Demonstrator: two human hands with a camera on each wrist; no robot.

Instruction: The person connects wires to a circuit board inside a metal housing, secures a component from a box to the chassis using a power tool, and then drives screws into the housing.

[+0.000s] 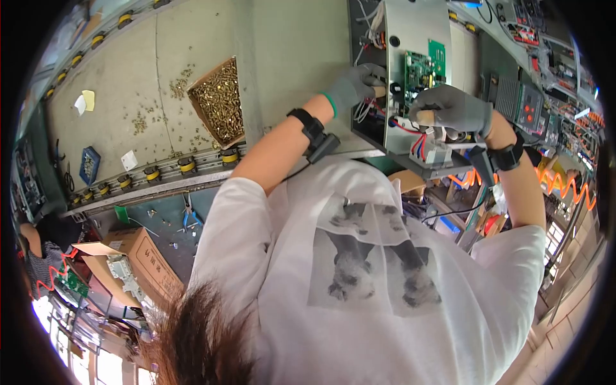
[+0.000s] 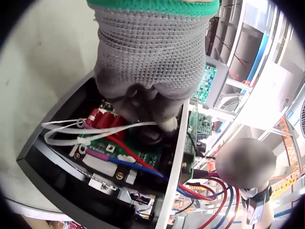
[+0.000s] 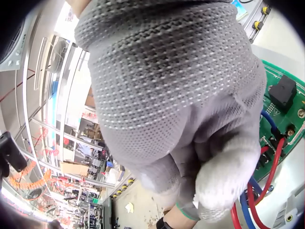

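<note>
Both hands wear grey knit gloves at an electronic unit with a black housing and a pale metal panel. My left hand reaches into the housing, fingers bent down close to the panel's inner face and a black round part. White wires run to its fingertips. On the panel's other side, my right hand has bent fingers, with the thumb near the fingertips, beside a green circuit board. Red and blue wires hang beside it. I cannot tell what either hand pinches.
On the bench left of the unit, a cardboard tray holds many small brass-coloured screws, with more scattered around. Blue-handled pliers and an open carton lie lower left. A grey box with red buttons stands at right.
</note>
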